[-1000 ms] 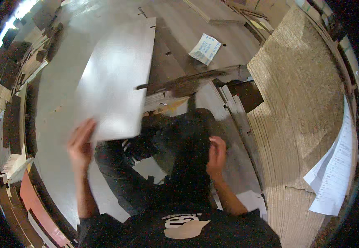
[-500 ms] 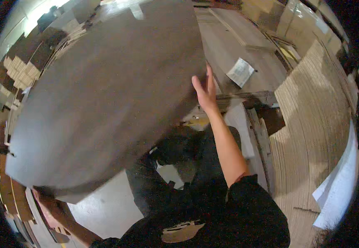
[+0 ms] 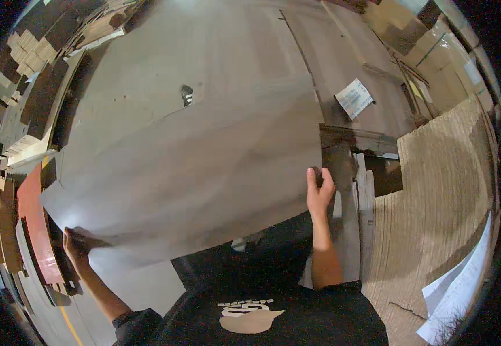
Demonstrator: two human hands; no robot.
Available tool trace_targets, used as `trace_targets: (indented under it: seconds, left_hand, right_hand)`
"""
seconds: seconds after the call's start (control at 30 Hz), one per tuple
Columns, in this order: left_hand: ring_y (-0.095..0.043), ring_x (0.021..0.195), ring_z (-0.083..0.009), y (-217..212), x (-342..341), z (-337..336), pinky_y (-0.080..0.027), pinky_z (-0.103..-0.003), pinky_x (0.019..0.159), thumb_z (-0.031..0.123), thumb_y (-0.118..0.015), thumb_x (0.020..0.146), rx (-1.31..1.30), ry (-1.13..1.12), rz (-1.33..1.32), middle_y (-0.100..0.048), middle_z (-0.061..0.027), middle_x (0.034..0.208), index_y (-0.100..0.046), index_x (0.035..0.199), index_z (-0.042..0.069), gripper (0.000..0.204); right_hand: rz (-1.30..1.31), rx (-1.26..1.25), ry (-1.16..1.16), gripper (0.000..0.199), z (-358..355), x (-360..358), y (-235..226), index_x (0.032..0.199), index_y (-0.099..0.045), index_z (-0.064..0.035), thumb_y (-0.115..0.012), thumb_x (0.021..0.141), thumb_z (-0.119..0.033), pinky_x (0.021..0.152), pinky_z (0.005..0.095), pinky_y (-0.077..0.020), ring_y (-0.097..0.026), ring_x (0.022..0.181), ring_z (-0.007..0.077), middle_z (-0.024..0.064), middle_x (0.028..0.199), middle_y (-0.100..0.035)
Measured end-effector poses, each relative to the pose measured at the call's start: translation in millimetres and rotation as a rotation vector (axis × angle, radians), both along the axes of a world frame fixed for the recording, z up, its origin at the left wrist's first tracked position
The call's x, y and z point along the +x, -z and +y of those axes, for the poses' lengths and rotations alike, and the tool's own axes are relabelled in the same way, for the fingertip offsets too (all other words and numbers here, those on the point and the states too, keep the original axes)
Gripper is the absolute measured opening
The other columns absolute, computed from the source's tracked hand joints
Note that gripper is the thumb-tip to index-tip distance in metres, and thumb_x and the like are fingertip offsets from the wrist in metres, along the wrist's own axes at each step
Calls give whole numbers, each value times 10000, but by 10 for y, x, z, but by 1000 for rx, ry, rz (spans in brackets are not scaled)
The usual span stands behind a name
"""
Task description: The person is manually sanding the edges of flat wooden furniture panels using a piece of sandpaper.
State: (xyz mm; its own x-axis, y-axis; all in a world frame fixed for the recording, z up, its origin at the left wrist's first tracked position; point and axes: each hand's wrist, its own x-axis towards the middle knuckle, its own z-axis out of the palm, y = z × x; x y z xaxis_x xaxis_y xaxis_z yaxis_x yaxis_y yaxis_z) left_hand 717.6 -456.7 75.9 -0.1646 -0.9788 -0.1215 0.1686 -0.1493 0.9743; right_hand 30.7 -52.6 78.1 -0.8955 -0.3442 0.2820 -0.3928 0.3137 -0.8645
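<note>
Hands: two, left hand point(image 3: 76, 245) and right hand point(image 3: 318, 191). Large grey cardboard sheet point(image 3: 193, 167): one. Printed paper label point(image 3: 354, 98): one.

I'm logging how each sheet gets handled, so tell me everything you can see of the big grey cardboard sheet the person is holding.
The large flat grey-brown cardboard sheet is plain, matte and roughly rectangular, with a stepped notch at its left edge. It is held out flat, slightly tilted, above a similar grey surface. The left hand grips its lower left corner; the right hand grips its right edge, fingers over the top. No creases or print show.
</note>
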Motion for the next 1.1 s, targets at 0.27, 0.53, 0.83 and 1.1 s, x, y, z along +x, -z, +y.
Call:
trace_targets:
  seconds: [0.27,0.53,0.83,1.1]
  left_hand:
    - [-640,750,-151,41,-1231,57,-524,-320,680,298,-675,991,32,-59,18,-672,-8,869,-658,976,112,188]
    - [-621,765,-247,-210,-2299,128,-530,-408,721,703,-473,986,54,-418,338,-643,-36,823,-635,968,90,635]
    - [-570,830,-244,1389,-3042,-713,-445,-426,814,670,-389,1007,-285,843,1021,-644,-94,906,-546,1422,117,709]
    - [-595,1001,-206,1756,-6511,1330,-335,-395,1061,506,-396,1059,540,995,1753,-659,-44,1014,-574,1427,167,531]
  right_hand:
    - [48,37,219,257,1055,-494,431,1022,-644,24,-627,1038,-232,828,314,-464,-537,880,134,33,937,-627]
    - [-487,-775,674,463,1219,-358,88,1193,-651,32,-538,1055,-395,983,443,-480,-620,1003,254,124,1207,-656]
    - [-260,-461,726,482,3044,2180,525,1199,-648,28,-518,1054,-412,987,443,-474,-618,1012,258,129,1218,-653]
    - [152,-168,1032,498,2531,1332,543,1205,-645,25,-501,1053,-427,991,443,-468,-616,1021,260,133,1227,-651]
